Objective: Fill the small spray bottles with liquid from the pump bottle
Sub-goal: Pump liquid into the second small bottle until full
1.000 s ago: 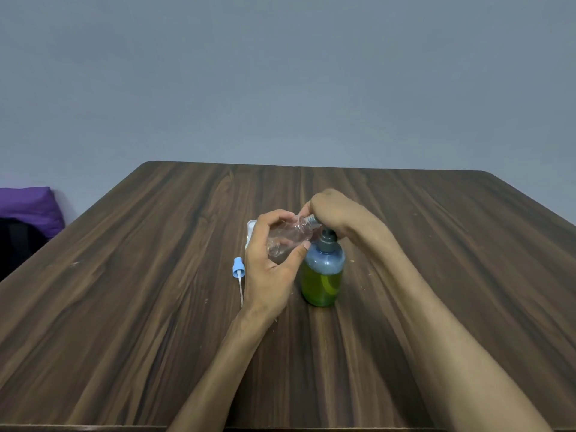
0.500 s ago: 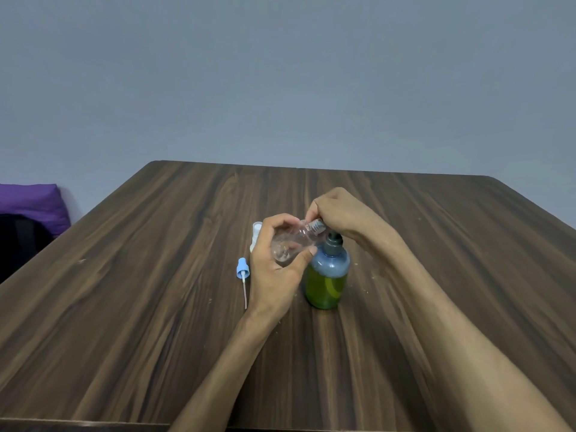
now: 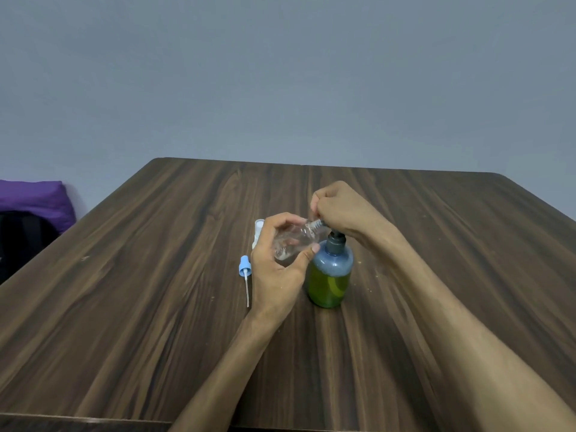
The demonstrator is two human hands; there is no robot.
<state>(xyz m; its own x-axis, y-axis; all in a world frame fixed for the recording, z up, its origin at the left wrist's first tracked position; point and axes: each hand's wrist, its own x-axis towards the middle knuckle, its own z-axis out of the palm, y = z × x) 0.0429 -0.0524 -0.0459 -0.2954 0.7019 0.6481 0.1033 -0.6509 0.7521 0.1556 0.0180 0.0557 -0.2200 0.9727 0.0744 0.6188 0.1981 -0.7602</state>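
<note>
Dark wood-grain table. Pump bottle with green liquid is stood upright near centre. Blue spray head with dip tube is laid flat left of it; white object just behind, partly hidden.

Dim, even, diffuse light; soft shadows beneath forearms on table; slight softness overall; wide-angle stretch at edges.

On a dark wooden table, the left hand grips a clear small bottle tilted with its threaded neck toward the pump bottle. The right hand curls over the pump head, hiding it. A blue spray cap lies just left of the left hand
</note>
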